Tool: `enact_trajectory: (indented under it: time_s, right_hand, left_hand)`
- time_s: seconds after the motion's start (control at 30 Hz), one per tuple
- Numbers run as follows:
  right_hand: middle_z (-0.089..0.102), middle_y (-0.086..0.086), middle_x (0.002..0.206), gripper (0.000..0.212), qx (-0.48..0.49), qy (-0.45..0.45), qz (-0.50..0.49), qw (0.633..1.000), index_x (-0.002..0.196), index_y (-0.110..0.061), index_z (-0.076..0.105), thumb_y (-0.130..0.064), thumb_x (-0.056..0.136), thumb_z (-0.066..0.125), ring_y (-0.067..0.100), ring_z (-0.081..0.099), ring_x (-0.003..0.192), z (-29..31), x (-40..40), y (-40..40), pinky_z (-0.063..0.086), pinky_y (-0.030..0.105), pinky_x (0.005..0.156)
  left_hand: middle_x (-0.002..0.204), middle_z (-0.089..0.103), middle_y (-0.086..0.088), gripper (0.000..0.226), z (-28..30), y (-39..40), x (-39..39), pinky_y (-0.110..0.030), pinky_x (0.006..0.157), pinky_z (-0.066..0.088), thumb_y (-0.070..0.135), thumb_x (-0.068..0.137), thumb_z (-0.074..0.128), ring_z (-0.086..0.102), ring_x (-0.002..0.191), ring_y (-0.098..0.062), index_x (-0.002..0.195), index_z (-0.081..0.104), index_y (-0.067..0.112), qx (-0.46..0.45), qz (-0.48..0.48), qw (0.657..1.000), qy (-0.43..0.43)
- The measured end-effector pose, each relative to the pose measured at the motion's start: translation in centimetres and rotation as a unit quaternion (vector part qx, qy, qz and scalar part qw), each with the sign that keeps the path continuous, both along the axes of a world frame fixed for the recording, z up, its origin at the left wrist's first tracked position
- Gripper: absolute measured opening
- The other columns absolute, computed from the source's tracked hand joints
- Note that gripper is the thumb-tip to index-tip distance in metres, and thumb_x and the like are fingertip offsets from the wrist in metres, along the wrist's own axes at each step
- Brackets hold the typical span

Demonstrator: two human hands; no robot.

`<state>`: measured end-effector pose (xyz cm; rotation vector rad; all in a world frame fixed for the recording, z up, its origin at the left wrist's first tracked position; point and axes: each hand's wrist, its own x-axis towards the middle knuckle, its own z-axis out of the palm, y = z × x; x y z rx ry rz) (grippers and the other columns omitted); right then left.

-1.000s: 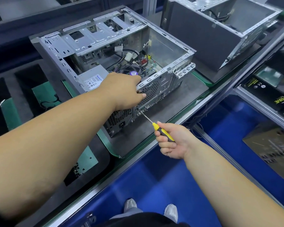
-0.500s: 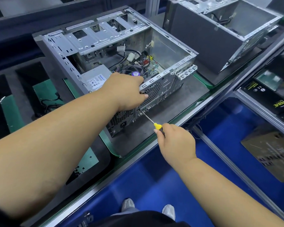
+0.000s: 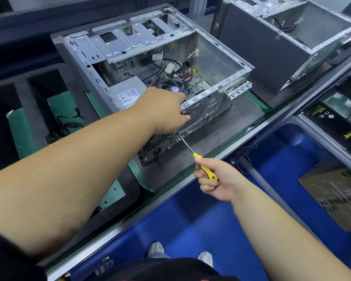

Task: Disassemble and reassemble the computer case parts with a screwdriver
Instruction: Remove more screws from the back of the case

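Observation:
An open grey computer case [image 3: 217, 57] lies on its side on the workbench, its cables, fan and power supply [image 3: 128, 94] showing. My left hand [image 3: 162, 110] grips the case's near top edge at the rear panel, fingers curled over the rim. My right hand [image 3: 215, 179] holds a screwdriver [image 3: 205, 169] with a yellow and black handle. Its thin shaft points up and left, and the tip sits against the perforated rear panel [image 3: 197, 114] just under my left hand.
A second open case [image 3: 261, 49] stands at the back right. Dark foam trays with green mats [image 3: 22, 134] and loose cables lie to the left. The bench's metal edge [image 3: 170, 191] runs diagonally; below it is blue floor, boxes [image 3: 336, 191] at right, and my shoes.
My right hand has rolled, so the yellow handle shows between the fingers again, as it did a second ago. The screwdriver tip stays on the rear panel. My left hand keeps its grip.

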<state>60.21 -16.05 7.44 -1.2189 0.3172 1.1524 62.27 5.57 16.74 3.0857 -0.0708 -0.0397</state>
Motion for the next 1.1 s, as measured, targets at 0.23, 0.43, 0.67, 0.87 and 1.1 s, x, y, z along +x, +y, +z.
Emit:
enact_trajectory:
  time_s: [0.23,0.43,0.67,0.87,1.1]
  right_hand:
    - [0.053,0.002,0.06,0.031,-0.442,-0.697,0.148,0.544,0.072,-0.013,0.058,-0.034,0.092,0.066,0.03,0.051,0.06,0.4,-2.3,0.2,0.028,0.03,0.051]
    - [0.049,0.005,0.057,0.045,-0.313,-0.511,0.118,0.791,0.066,-0.011,0.048,-0.043,0.096,0.054,0.025,0.04,0.058,-0.5,-1.3,0.7,0.031,0.032,0.052]
    - [0.035,-0.003,0.053,0.039,0.049,0.059,0.038,0.996,0.076,-0.01,0.057,-0.047,0.087,0.061,0.01,0.025,0.043,-0.5,1.3,-0.2,0.023,0.021,0.041]
    - [0.056,0.003,0.067,0.029,-0.169,-0.266,0.048,0.948,0.066,-0.019,0.056,-0.032,0.083,0.076,0.015,0.046,0.046,0.9,0.7,-0.6,0.04,0.027,0.048]
    - [0.051,-0.004,0.076,0.029,-0.451,-0.638,0.168,0.601,0.082,-0.017,0.05,-0.039,0.101,0.051,0.023,0.04,0.063,1.0,-1.7,0.1,0.028,0.033,0.053]
  left_hand:
    - [0.066,0.035,0.006,0.034,-0.1,0.0,0.1,-0.034,0.071,0.024,0.053,0.096,0.046,0.039,0.073,-0.027,0.089,0.037,0.021,-0.004,0.0,1.0,-0.006]
    - [0.066,0.034,0.007,0.034,-0.2,0.1,0.3,-0.034,0.072,0.024,0.054,0.095,0.045,0.039,0.073,-0.025,0.089,0.038,0.021,0.002,-0.004,1.0,-0.002]
    - [0.065,0.034,0.006,0.035,-0.3,0.1,0.3,-0.034,0.072,0.023,0.054,0.095,0.047,0.038,0.071,-0.026,0.088,0.038,0.021,0.002,-0.002,1.0,-0.003]
    - [0.066,0.035,0.006,0.034,-0.3,0.1,0.3,-0.034,0.072,0.023,0.054,0.095,0.046,0.039,0.072,-0.027,0.088,0.038,0.022,0.004,-0.004,1.0,-0.007]
    - [0.066,0.035,0.006,0.034,-0.4,0.1,0.2,-0.035,0.072,0.024,0.054,0.095,0.046,0.039,0.073,-0.028,0.089,0.039,0.021,0.002,-0.008,1.0,-0.008]
